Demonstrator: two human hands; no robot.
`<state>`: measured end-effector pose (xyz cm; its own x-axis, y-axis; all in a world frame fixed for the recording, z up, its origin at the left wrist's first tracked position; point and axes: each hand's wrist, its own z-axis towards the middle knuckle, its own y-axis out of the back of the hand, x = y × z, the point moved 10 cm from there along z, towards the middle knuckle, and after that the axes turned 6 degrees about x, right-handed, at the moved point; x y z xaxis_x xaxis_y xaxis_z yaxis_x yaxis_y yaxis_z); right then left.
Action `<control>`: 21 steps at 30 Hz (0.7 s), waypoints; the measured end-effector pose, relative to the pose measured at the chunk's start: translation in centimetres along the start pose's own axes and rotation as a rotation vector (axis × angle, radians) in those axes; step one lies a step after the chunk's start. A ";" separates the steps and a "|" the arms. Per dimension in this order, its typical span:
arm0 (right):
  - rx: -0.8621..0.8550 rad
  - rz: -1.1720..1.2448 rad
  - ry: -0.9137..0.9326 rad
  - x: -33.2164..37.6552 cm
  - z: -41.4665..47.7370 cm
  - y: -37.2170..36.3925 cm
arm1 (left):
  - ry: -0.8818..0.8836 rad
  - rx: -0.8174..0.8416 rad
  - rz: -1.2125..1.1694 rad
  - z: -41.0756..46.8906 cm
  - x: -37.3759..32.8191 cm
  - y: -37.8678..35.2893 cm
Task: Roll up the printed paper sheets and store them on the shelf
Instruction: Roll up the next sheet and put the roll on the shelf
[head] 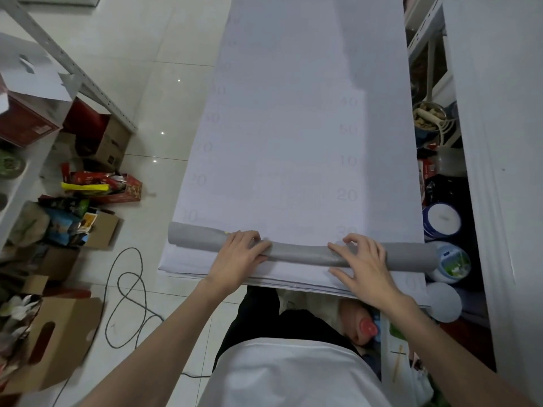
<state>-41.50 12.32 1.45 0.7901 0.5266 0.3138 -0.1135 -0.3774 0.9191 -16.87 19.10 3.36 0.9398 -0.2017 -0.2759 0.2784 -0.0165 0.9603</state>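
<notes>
The roll (296, 251), grey and only a few turns thick, lies across the near end of the sheets (293, 127), a long white stack stretched away over the tiled floor (164, 48). Faint numbers show through the top sheet along both edges. The roll spans almost the whole width of the stack, just short of its near edge.

The left grip (238, 254) lies over the roll left of centre, fingers curled over the top and thumb on the near side. The right grip (361, 259) arches over it right of centre, fingers spread and bent onto the far side, thumb down on the sheet in front. Both hold the roll.

A shelf (97, 94) with a perforated metal upright stands to the left, with boxes (58, 333) and packets below it. A dark cable (126, 289) loops on the floor. Tubs (440, 220) sit beside the right edge of the sheets.
</notes>
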 end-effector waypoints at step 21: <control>-0.003 -0.172 -0.006 -3.1 2.9 0.6 | -0.008 0.143 0.033 4.5 3.2 -1.8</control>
<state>-42.27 8.29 0.38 0.8018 0.5784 0.1505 0.0219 -0.2801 0.9597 -15.27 14.11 0.90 0.9461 -0.2122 -0.2446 0.2161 -0.1488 0.9650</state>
